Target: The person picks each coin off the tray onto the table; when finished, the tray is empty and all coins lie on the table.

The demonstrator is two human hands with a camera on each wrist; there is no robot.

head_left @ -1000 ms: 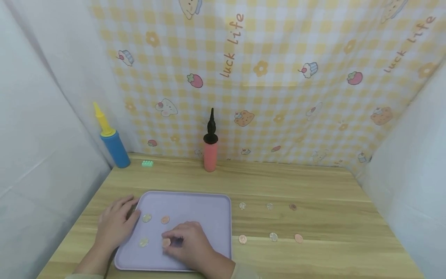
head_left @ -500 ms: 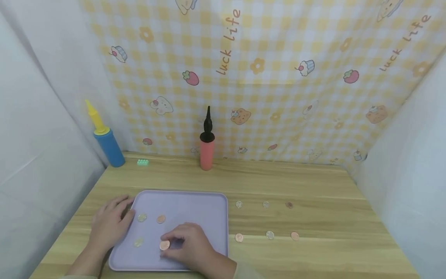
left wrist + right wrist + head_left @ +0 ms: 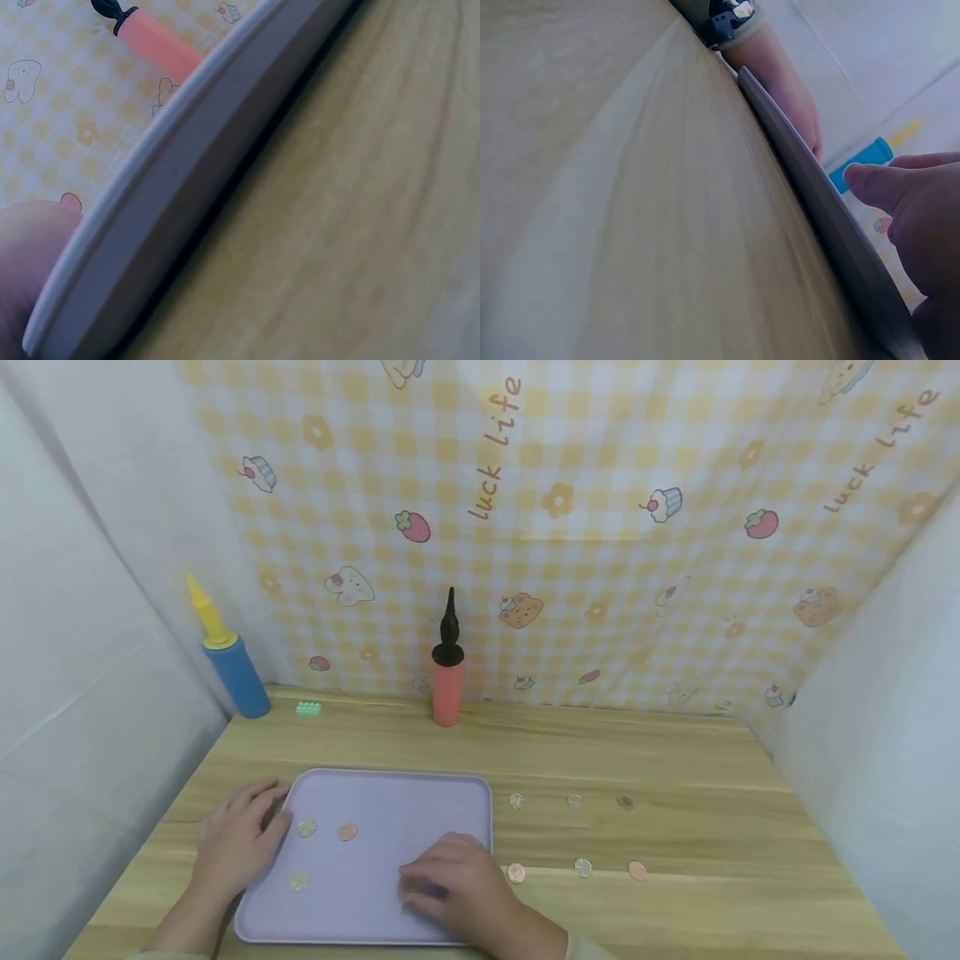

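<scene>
A pale purple tray lies on the table. My left hand rests at its left side, relaxed fingers touching the rim. My right hand is over the tray's right part, thumb and fingertips curled towards each other. The copper coin it pinched earlier is hidden now, and its former spot on the tray is bare. Two silvery coins, one above the other, and a copper coin lie on the tray. In the right wrist view the right thumb shows above the tray edge.
Right of the tray, several coins lie in two rows, including a copper coin and a silvery coin. At the back stand a blue-and-yellow hand pump, a pink-and-black hand pump and a small green toy brick. A patterned curtain hangs behind.
My right hand has moved right across the tray from the lower middle. The copper coin between its fingertips is out of sight. My left hand stays at the tray's left edge.
</scene>
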